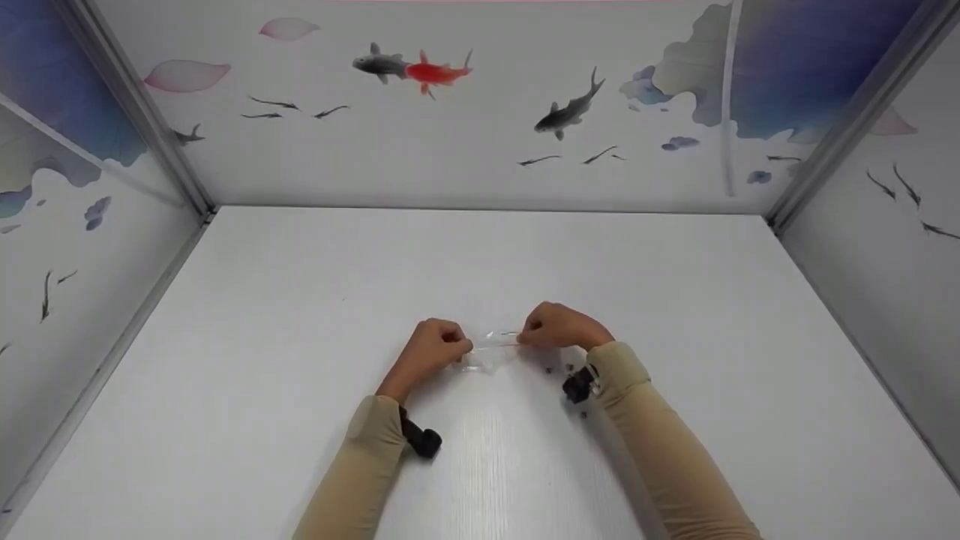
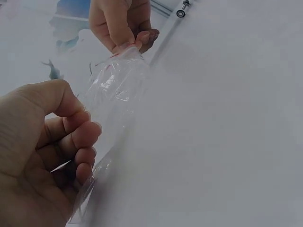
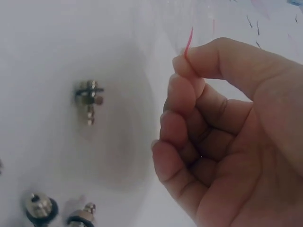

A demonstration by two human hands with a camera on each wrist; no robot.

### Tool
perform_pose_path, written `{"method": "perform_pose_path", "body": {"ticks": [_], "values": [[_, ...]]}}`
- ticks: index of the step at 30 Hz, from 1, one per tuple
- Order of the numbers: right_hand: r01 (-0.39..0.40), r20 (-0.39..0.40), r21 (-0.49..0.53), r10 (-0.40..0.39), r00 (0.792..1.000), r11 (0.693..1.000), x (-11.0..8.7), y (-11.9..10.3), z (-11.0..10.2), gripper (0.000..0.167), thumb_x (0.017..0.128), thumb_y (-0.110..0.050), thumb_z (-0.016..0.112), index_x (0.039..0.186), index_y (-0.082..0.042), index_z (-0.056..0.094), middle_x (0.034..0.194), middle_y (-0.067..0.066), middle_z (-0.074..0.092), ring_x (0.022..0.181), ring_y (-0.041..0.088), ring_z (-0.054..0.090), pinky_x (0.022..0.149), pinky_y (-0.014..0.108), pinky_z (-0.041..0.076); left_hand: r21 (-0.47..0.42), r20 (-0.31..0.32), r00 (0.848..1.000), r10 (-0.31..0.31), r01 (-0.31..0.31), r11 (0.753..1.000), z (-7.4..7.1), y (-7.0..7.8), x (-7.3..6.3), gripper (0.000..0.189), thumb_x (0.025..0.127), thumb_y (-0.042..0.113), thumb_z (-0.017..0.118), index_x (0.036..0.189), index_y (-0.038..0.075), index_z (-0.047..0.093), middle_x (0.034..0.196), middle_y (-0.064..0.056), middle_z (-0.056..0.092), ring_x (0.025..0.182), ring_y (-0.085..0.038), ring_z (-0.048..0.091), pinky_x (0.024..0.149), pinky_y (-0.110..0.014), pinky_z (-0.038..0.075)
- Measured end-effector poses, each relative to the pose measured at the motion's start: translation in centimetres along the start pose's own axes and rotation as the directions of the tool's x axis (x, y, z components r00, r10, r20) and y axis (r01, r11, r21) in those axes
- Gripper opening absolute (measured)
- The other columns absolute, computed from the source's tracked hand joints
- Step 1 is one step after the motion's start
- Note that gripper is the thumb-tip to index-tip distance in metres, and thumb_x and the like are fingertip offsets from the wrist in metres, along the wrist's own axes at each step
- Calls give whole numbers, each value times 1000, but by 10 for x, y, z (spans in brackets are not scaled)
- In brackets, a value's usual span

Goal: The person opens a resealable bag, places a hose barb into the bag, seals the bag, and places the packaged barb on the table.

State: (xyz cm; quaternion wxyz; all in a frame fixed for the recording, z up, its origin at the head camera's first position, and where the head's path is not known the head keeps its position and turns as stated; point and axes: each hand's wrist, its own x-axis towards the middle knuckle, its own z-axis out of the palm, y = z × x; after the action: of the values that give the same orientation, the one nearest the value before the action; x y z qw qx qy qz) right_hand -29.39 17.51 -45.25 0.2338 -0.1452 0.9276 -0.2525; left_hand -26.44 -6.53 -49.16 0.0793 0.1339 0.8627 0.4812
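Observation:
A clear plastic zip bag (image 1: pixel 489 358) with a thin red line along its mouth is stretched between both hands, low over the white table. My left hand (image 1: pixel 431 346) pinches the bag's left side between thumb and forefinger. At the other end, my right hand (image 1: pixel 561 327) pinches the mouth by the red line. In the right wrist view, a short piece of the red strip (image 3: pixel 189 40) sticks out past the thumb of the right hand (image 3: pixel 213 123). The left wrist view shows the crinkled film (image 2: pixel 116 87) hanging between the hands.
Several small metal fittings with dark rings lie on the table beside my right hand, among them one brass-coloured fitting (image 3: pixel 89 101) and one silver fitting (image 3: pixel 40 207). White panels printed with fish, such as the back panel (image 1: pixel 465 150), enclose the table (image 1: pixel 300 285).

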Motion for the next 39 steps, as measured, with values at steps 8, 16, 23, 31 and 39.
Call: {"method": "perform_pose_path", "body": {"ticks": [8,16,23,31,39], "values": [[13,-32,56,-12,999,998,-3,3,-1,20,88,-24,64,85,-7,74,66,-4,56,60,11,45,55,25,38,-24,27,999,37,-36,999,-1,-5,-1,15,85,14,60,73,9,67,69,2,61,65,-11,50,63,-26,40],[48,-32,125,-44,999,991,-4,5,-2,20,88,-24,67,85,-6,75,68,-1,61,59,10,45,56,25,39,-39,27,993,112,-111,993,-2,-9,0,6,88,15,65,84,10,66,80,1,62,73,-11,51,68,-26,42],[78,-56,122,-71,996,989,-5,0,-2,20,88,-24,67,86,-6,75,75,5,68,62,12,48,57,25,40,-24,34,972,234,-234,972,-1,-7,1,28,86,4,58,114,8,62,109,-9,57,76,-15,48,69,-26,42],[81,-81,93,-73,994,992,-4,-7,-1,20,87,-24,68,88,-6,76,78,6,71,62,12,50,58,26,42,-46,119,952,280,-277,960,2,-6,2,56,88,-2,44,141,16,50,142,1,47,80,-18,48,70,-26,41],[118,-106,97,-107,989,988,-5,-9,2,17,88,-19,68,88,-4,77,77,8,71,60,11,49,58,26,41,-34,156,963,220,-218,975,7,-5,-1,43,97,19,49,140,21,52,138,2,54,79,-13,49,71,-28,41]]}}
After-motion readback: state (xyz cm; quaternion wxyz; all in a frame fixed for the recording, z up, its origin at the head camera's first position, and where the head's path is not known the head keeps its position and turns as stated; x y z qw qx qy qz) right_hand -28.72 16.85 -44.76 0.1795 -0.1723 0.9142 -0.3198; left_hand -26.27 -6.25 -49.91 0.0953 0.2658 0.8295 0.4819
